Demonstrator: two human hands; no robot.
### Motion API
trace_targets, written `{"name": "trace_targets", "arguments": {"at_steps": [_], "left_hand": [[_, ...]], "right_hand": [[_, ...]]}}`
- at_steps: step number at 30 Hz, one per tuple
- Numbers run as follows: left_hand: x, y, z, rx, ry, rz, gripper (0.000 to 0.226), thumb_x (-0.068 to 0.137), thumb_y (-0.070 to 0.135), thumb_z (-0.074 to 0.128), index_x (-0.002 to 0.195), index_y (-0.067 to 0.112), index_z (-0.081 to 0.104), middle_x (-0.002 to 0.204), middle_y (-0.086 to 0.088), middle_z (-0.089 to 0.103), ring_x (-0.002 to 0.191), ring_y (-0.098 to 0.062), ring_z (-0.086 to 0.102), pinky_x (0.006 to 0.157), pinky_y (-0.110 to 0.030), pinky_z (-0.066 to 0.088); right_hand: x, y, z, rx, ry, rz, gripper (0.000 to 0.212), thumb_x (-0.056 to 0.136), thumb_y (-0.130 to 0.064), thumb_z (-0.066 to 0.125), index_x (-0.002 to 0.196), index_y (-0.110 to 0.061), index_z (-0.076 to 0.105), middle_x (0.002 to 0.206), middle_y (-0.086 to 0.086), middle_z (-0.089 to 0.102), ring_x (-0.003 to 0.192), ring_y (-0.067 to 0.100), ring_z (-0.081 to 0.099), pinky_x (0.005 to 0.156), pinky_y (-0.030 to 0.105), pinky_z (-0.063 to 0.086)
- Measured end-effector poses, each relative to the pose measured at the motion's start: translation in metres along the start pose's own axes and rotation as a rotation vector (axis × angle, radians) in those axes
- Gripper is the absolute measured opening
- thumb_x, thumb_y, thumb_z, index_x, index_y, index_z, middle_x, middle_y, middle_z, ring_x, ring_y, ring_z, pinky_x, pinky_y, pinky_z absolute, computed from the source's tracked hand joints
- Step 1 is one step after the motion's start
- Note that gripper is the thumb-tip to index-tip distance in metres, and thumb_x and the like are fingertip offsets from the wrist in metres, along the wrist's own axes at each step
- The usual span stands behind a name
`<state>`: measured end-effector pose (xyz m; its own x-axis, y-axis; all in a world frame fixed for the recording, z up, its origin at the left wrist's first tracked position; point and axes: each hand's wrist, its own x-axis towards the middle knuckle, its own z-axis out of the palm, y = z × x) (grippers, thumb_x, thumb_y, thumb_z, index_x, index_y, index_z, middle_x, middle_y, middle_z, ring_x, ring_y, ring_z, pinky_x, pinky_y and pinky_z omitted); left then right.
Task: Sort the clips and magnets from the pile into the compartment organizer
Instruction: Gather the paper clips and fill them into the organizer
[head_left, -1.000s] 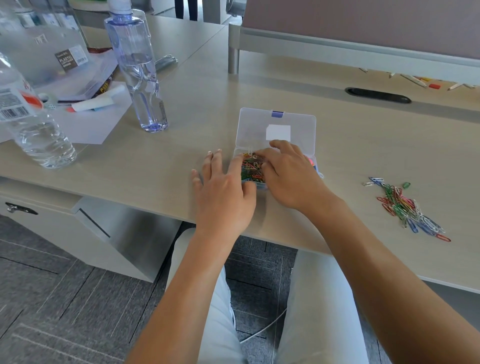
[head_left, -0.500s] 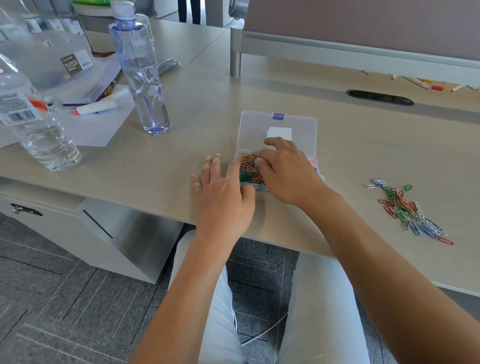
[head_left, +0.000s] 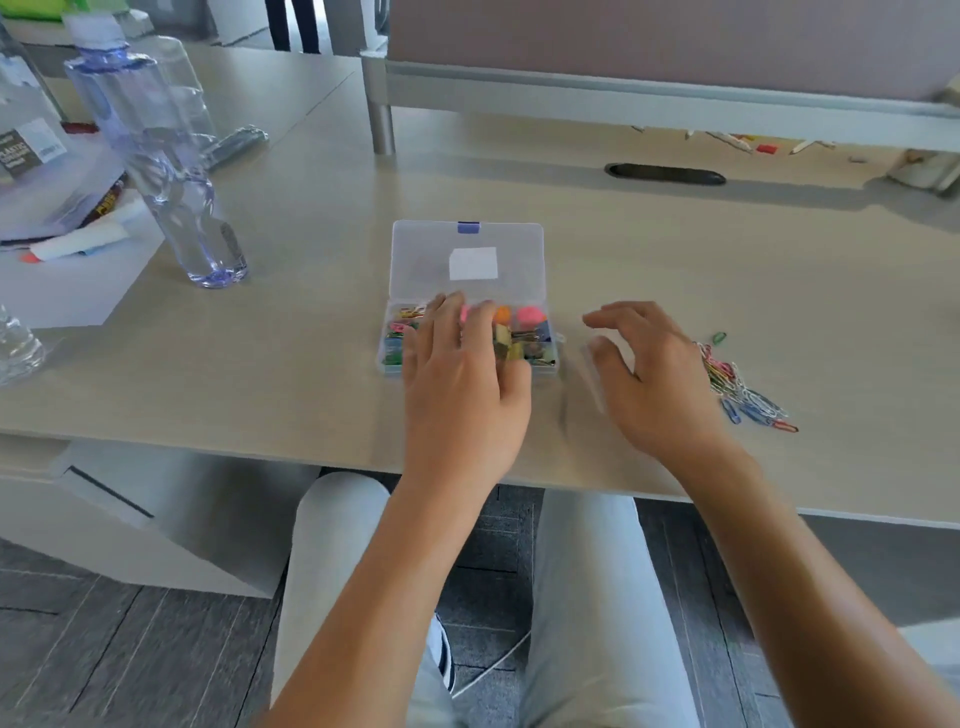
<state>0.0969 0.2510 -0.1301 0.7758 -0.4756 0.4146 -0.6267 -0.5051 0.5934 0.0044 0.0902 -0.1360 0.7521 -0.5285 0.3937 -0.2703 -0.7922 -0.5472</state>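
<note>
A pale wood desk (head_left: 311, 364) meets a mauve partition (head_left: 675, 47) (dark grey floor (head_left: 104, 649) below).

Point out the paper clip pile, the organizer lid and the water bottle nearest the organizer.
paper clip pile (head_left: 743, 384): head view, middle of the heap.
organizer lid (head_left: 415, 260): head view, clear left part.
water bottle (head_left: 182, 197): head view, mid body.

Clear plastic organizer (head_left: 415, 260), matt wood-look desk (head_left: 311, 322)
</note>
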Motion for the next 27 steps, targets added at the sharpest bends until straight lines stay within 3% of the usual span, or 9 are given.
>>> {"name": "trace_targets", "arguments": {"at_steps": [6,10,14,18,23,27], "left_hand": [[-0.012,0.060,0.048,-0.132,-0.178,0.139,0.053,0.087,0.019,0.040,0.137,0.006,0.055,0.146,-0.012,0.048,0.143,-0.029,0.036,0.118,-0.043,0.033],[-0.021,0.089,0.077,-0.226,-0.285,0.163,0.047,0.093,0.007,0.048,0.139,0.007,0.054,0.146,-0.006,0.048,0.138,-0.022,0.038,0.108,-0.016,0.024],[-0.021,0.100,0.089,-0.288,-0.218,0.129,0.043,0.091,0.005,0.049,0.132,0.010,0.059,0.134,-0.003,0.054,0.126,-0.020,0.048,0.098,-0.007,0.025],[-0.018,0.098,0.080,-0.371,-0.117,0.082,0.037,0.091,0.005,0.050,0.126,0.012,0.062,0.127,0.001,0.058,0.118,-0.011,0.052,0.092,0.003,0.025],[-0.014,0.089,0.068,-0.392,-0.011,0.072,0.037,0.088,0.003,0.049,0.122,0.010,0.064,0.123,-0.001,0.061,0.113,-0.006,0.053,0.095,-0.001,0.029],[-0.014,0.088,0.061,-0.426,0.017,0.040,0.039,0.087,0.009,0.047,0.122,0.012,0.064,0.121,0.004,0.060,0.108,-0.002,0.051,0.095,-0.004,0.033]], "right_hand": [[-0.047,0.057,-0.052,-0.110,0.114,0.268,0.035,0.096,-0.020,0.059,0.130,-0.020,0.063,0.135,-0.003,0.056,0.121,0.025,0.055,0.083,0.029,0.040],[-0.069,0.083,-0.080,-0.160,0.101,0.399,0.050,0.098,-0.033,0.058,0.145,-0.018,0.049,0.149,0.000,0.049,0.131,0.027,0.050,0.099,0.037,0.043],[-0.070,0.086,-0.080,-0.254,-0.044,0.459,0.083,0.098,-0.059,0.047,0.161,-0.013,0.019,0.167,0.004,0.025,0.154,0.021,0.021,0.123,0.038,0.020],[-0.043,0.081,-0.057,-0.335,-0.103,0.408,0.100,0.094,-0.074,0.035,0.162,-0.007,0.005,0.170,0.011,0.014,0.158,0.022,0.006,0.128,0.041,0.008],[0.007,0.078,-0.035,-0.247,-0.178,0.300,0.095,0.096,-0.072,0.037,0.162,-0.009,0.011,0.169,0.008,0.019,0.157,0.021,0.011,0.128,0.039,0.007],[0.026,0.079,-0.031,-0.183,-0.221,0.083,0.060,0.100,-0.052,0.052,0.151,-0.020,0.046,0.158,0.002,0.042,0.146,0.023,0.037,0.116,0.032,0.027]]}}
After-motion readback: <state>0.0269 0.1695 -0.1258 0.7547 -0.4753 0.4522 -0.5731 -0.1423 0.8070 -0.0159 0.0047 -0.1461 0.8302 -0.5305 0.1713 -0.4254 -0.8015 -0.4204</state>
